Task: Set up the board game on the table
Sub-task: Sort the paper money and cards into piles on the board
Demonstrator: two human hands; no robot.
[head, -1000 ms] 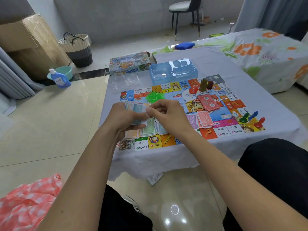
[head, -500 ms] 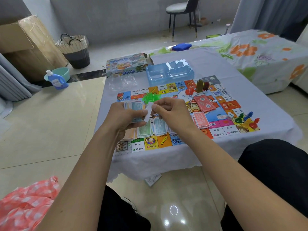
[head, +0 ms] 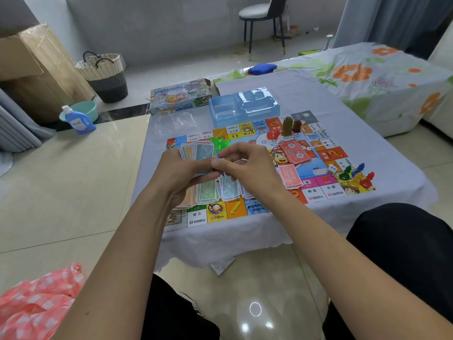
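A fan of play money (head: 197, 153) is gripped by the left hand (head: 182, 174); one note is pinched by the right hand (head: 241, 168) at three o'clock, above the sorted piles (head: 215, 191) on the board (head: 318, 158).

Thin matt paper notes (head: 198, 153) fanned between the fingers; beyond the fingertips lay a glossy printed board (head: 257, 133), a clear shiny plastic tray (head: 245, 104), and matt cloth (head: 318, 99).

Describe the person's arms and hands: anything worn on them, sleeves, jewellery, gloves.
Both forearms are bare right to the bottom edge of the head view, with no sleeve showing. The left hand and the right hand wear no gloves, and no watch, bracelet or ring can be seen. Black clothing covers the legs below the arms.
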